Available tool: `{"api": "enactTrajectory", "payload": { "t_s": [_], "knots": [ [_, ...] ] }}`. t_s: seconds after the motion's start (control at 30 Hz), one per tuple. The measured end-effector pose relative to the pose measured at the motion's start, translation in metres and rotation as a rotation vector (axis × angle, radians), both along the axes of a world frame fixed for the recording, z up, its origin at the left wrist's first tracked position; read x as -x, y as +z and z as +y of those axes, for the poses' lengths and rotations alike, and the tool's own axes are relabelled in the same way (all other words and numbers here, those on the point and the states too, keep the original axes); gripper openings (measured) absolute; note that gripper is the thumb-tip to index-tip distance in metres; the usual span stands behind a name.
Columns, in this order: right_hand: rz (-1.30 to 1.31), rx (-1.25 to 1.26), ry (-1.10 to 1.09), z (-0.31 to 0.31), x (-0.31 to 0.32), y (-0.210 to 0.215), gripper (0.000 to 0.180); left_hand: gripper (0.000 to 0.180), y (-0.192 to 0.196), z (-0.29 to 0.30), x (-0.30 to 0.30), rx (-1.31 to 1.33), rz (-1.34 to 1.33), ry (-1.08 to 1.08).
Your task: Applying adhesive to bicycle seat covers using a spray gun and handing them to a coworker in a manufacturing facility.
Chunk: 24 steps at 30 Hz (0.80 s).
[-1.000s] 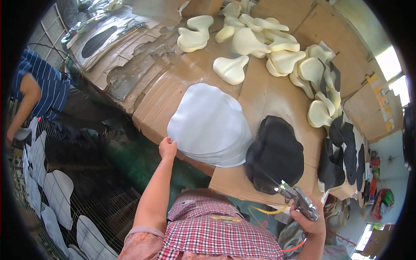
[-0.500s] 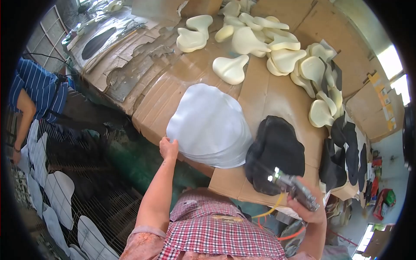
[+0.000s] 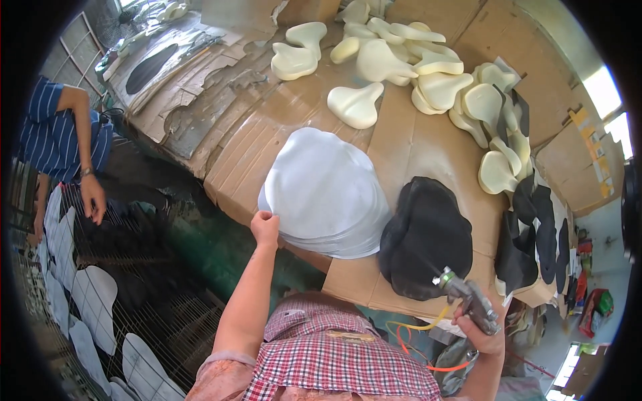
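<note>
A stack of white, rounded cut pieces point(image 3: 321, 187) lies on the cardboard-covered table in front of me. My left hand point(image 3: 265, 227) is closed in a pinch at the near left edge of that stack, gripping the rim of a white piece. To its right sits a stack of black cut pieces point(image 3: 428, 240) of similar outline. Wrapped round the handle of a metal spray gun point(image 3: 468, 297), my right hand point(image 3: 478, 331) holds it at the near right edge of the black stack. Yellow and orange hoses point(image 3: 414, 344) hang below the gun.
Pale foam saddle pads point(image 3: 441, 90) are heaped at the far right, with black pieces point(image 3: 518, 254) below them. At left, a wire rack point(image 3: 180, 314) carries white pieces point(image 3: 93, 301). A co-worker in a striped shirt point(image 3: 67, 134) stands beside it. Cardboard point(image 3: 247, 160) covers the table.
My right hand has shifted the spray gun slightly down and right. My left hand has moved a little right, still at the white stack. The co-worker's arm now reaches down over the rack.
</note>
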State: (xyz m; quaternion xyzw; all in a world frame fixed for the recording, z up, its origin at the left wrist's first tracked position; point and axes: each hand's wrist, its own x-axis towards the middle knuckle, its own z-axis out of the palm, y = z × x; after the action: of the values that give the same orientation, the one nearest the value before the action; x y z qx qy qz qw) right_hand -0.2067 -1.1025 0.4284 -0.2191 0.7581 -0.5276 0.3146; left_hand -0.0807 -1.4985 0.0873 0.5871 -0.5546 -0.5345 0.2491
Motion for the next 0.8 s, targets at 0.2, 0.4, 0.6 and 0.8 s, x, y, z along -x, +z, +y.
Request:
{"api": "enactTrajectory", "payload": {
  "t_s": [0.2, 0.4, 0.6, 0.8],
  "knots": [
    [-0.032, 0.041, 0.021, -0.015, -0.01, -0.001, 0.059, 0.043, 0.017, 0.006, 0.02, -0.457, 0.414, 0.434],
    [-0.019, 0.047, -0.015, 0.0, -0.005, 0.001, 0.055, 0.042, 0.001, 0.006, 0.013, -0.378, 0.355, 0.196],
    [-0.037, 0.035, 0.077, -0.001, -0.012, -0.006, 0.055, 0.043, 0.05, -0.005, 0.021, -0.355, 0.682, 0.071],
    [0.019, 0.026, 0.109, 0.004, -0.004, 0.003, 0.057, 0.045, 0.191, -0.055, -0.019, -0.08, 1.175, 0.09]
  ]
}}
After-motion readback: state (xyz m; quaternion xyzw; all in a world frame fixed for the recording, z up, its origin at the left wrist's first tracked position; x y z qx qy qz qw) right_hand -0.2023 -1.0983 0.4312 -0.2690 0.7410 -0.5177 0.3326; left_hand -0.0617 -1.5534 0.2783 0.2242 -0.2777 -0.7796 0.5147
